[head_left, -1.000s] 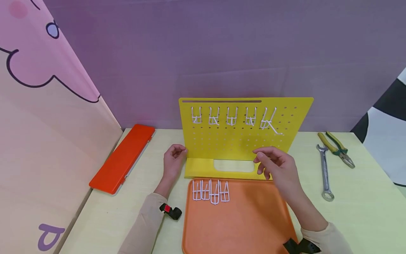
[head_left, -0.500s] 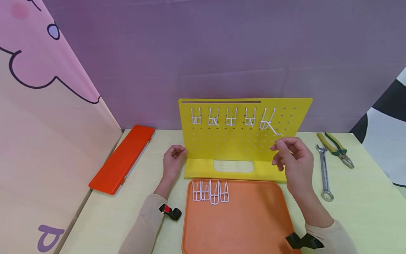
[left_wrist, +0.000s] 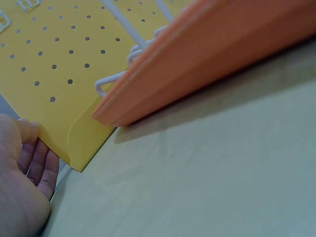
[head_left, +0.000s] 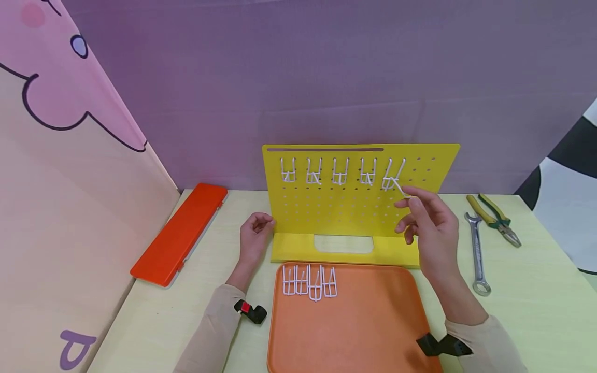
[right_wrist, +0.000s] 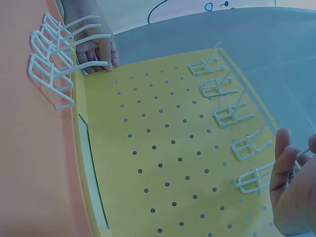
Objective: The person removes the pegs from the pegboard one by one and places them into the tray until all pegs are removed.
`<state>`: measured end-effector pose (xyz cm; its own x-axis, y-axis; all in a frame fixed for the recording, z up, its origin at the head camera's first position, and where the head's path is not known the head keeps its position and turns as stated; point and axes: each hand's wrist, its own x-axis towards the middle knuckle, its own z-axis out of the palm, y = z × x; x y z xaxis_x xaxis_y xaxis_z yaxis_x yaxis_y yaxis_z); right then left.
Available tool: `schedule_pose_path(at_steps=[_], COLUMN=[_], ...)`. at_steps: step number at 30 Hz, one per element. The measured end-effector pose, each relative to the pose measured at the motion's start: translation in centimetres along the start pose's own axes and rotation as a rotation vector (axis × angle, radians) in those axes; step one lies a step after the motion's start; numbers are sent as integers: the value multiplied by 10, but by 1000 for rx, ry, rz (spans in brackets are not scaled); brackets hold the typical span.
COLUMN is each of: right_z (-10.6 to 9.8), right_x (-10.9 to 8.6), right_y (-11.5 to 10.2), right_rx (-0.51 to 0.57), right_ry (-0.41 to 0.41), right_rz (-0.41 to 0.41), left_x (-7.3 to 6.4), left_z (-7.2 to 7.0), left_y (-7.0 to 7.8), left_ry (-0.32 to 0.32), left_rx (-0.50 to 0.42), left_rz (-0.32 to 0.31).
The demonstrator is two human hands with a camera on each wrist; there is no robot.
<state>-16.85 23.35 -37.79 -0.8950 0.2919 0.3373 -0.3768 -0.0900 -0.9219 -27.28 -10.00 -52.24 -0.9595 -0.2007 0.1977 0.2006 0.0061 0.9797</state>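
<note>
Five white wire hooks (head_left: 340, 183) are hanging in a row along the upper part of a yellow pegboard (head_left: 359, 226), four of them sitting fairly straight while the rightmost hook (head_left: 389, 179) is slanting; the right hand (head_left: 434, 233) is pinching the end of that slanting hook's prong between thumb and forefinger, its other fingers bending loosely in front of the board; the left hand (head_left: 255, 235) is gripping the pegboard's left edge low down, the thumb lying on the front face and the other fingers curling behind it, as the left wrist view is showing.

The pegboard is standing upright on its flat base, just behind an orange tray (head_left: 359, 326); four loose hooks (head_left: 315, 299) are lying side by side in the tray's far left corner, their prongs pointing up; off to the left, a red case (head_left: 182, 233) is lying aslant on the pale table (head_left: 536, 300); over on the right, a wrench (head_left: 477, 254) is lying beside green-and-yellow pliers (head_left: 497, 220), whose handles are spreading apart; a black strap (head_left: 445, 345) is circling the right wrist; a purple backdrop (head_left: 326, 77) is rising behind everything.
</note>
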Motion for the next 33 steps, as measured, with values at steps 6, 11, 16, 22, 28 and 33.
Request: schedule_pose_path(at_steps=[6,11,16,22,28,33], right_z=[1,1,2,3,5,4], right_x=[3,4,4,3,2,1], right_y=[2,3,5,4,4,7], right_rx=[-15,-19,-29,-38,-44,-41], right_ry=[-1,-7,0,3,6,8], right_rz=[-3,-21,-47,-75,-93,-98], left_x=[0,1,0,-1,-1,-2], left_z=[1,1,1,1,0,1], left_y=[0,0,2,2,2,4], left_ry=[-1,-1,0,-1,0,1], left_rx=[5,1,-15,-14,-7,6], left_rz=[3,3,-5,-12,-17,-21])
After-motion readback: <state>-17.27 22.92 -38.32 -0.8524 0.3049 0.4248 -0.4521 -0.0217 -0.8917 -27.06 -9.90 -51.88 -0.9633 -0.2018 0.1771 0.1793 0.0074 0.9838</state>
